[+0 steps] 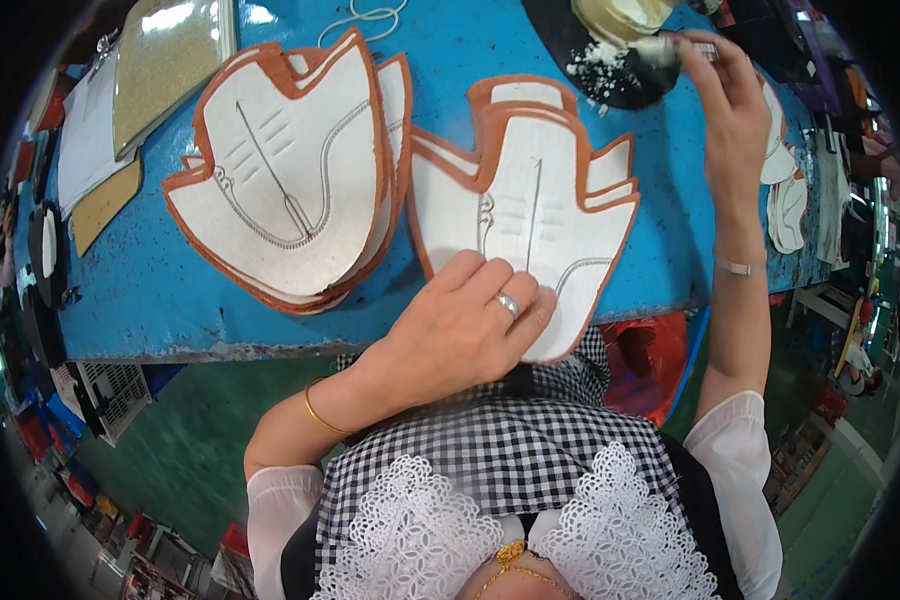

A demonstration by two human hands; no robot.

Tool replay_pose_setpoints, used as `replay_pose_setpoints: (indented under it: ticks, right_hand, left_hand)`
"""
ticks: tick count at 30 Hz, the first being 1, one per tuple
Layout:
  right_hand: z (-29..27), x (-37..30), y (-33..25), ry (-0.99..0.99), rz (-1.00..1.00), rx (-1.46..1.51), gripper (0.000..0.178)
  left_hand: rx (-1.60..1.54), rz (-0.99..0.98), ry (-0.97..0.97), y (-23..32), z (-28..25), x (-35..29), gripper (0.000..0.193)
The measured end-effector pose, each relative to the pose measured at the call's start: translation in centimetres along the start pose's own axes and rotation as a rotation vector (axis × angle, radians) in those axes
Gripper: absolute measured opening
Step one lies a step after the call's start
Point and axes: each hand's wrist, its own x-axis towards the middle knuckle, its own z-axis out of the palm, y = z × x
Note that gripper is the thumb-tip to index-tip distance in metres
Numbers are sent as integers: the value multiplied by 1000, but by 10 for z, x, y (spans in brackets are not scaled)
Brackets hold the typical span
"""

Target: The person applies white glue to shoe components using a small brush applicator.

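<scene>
Blue tabletop [150,290]: left hand [465,325] flat, open, pinning near stack of shoe-upper pieces [530,215]; right hand [732,95] pinches brush [670,47] at glue dish [610,60]; load brush lightly, keep stack steady

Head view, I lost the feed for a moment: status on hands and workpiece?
Left hand flat on white, brown-edged shoe-upper piece. Right hand holds brush at black glue tray. Nothing between.

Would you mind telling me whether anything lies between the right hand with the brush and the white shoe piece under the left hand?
Nothing visible does. The right hand holds the brush at the dark glue dish; between it and the white shoe piece pressed by the left hand is only bare blue table.
</scene>
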Motion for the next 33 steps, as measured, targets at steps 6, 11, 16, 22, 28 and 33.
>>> replay_pose_setpoints:
  ticks: [6, 11, 16, 22, 28, 33]
  right_hand:
    - [6, 71, 42, 84, -26, -132, 12]
    - [6, 75, 28, -4, -285, -517, 18]
    - [-2, 60, 15, -4, -235, -540, 15]
    - [-21, 25, 10, -95, 39, -85, 21]
    - [18, -59, -45, -542, 209, -28, 20]
    - [41, -77, -39, -532, -116, -186, 20]
  left_hand:
    - [83, 187, 275, 6, -54, 6, 32]
    - [372, -45, 511, -16, -74, -23, 34]
    - [280, -381, 195, -35, -79, -35, 41]
    - [-312, -178, 34, -2, -29, -26, 42]
    - [-251, -156, -73, 7, 8, -23, 43]
    - [-147, -87, -62, 6, 11, -19, 42]
